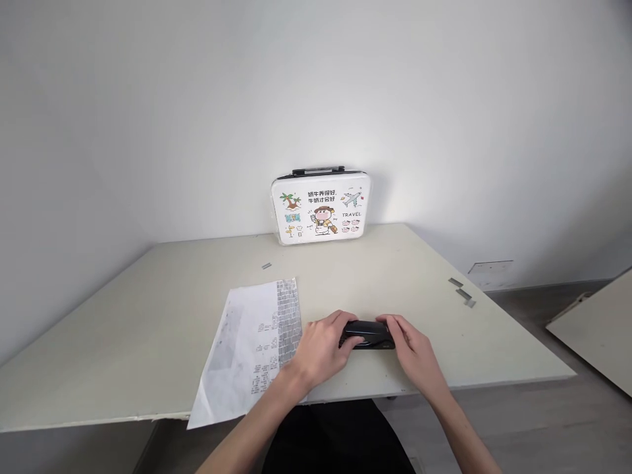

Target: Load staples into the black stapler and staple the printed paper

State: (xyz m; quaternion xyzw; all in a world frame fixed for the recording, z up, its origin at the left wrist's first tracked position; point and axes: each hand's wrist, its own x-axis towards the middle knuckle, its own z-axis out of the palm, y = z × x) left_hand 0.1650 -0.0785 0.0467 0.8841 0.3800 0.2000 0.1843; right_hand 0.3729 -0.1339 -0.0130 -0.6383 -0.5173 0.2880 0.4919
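Observation:
A black stapler [369, 334] lies flat on the pale table [148, 316] near its front edge. My left hand [323, 345] grips the stapler's left end with curled fingers. At the right end, my right hand [412, 349] wraps over the top of it. Just left of my left hand lies a printed sheet of paper [251, 345] with a grey brick-pattern strip, its lower corner hanging past the table edge.
A small white case [320, 207] with cartoon travel pictures and a black handle stands against the wall at the back. Strips of staples lie at the right edge [463, 293] and behind the paper [266, 266]. Another board [597, 329] sits at the right.

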